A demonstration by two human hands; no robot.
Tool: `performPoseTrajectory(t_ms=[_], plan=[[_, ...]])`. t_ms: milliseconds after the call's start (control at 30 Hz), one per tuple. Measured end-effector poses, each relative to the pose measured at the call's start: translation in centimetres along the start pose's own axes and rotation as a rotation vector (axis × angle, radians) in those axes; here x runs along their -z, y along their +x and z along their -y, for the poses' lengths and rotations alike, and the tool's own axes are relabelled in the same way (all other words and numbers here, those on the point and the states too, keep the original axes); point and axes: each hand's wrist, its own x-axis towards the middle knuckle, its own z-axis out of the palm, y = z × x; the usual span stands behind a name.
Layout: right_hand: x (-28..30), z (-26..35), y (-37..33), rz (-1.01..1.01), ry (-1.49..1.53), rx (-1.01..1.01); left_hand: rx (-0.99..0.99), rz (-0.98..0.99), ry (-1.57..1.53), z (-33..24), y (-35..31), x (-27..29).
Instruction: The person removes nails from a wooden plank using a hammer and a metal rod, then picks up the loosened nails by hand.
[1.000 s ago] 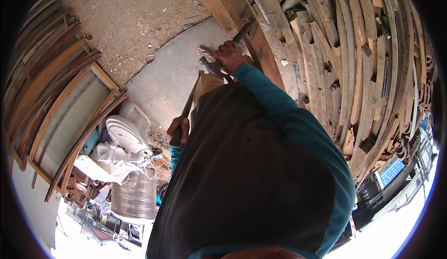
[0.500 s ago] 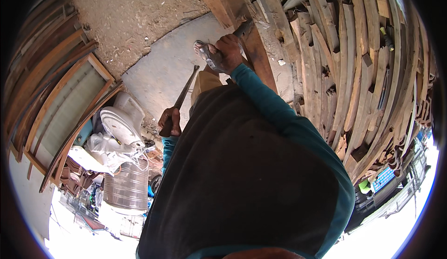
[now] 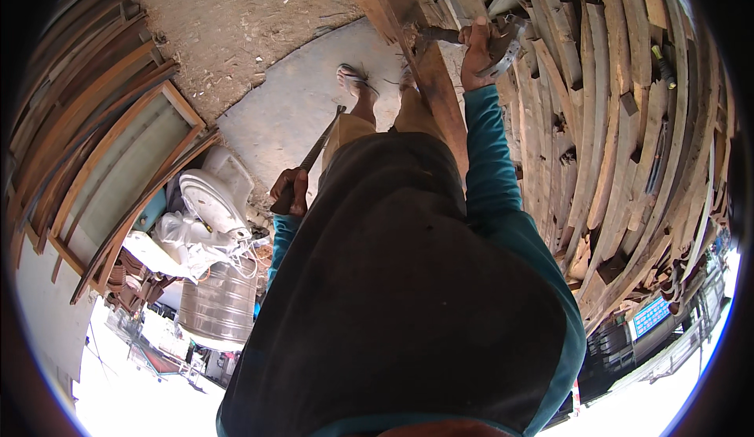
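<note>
My right hand is raised at the upper right, its fingers closed round a hammer close to the metal head. The hammer's dark handle points left, across a reddish-brown wooden plank; I cannot tell whether it touches the wood. Low on my left side, my left hand grips a dark ridged metal bar by its lower end. The bar's far tip rises beside my left leg, apart from the plank.
Stacked lumber fills the right side. Wooden frames lean at the left, near a white toilet, plastic bags and a shiny metal drum. My sandalled feet stand on a grey slab beside dirt ground.
My right hand has swung out to the right with the hammer, from in front of my legs to beyond the plank. The left hand keeps the bar in nearly the same place.
</note>
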Motion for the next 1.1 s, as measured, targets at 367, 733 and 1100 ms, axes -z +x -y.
performPoseTrajectory(t_ms=[367, 733, 1100], plan=[[-1.5, 0.0, 10.0, 0.116, 0.151, -0.152, -0.010, -0.142, 0.008, 1.9, -1.7, 1.4], [-0.5, 3.5, 10.8, 0.020, 0.172, -0.107, -0.007, -0.197, -0.047, 0.3, -2.2, -0.5], [2.1, -1.5, -0.9, 0.051, -0.659, 0.137, 0.034, -0.088, 0.015, 2.5, -1.2, 0.5]])
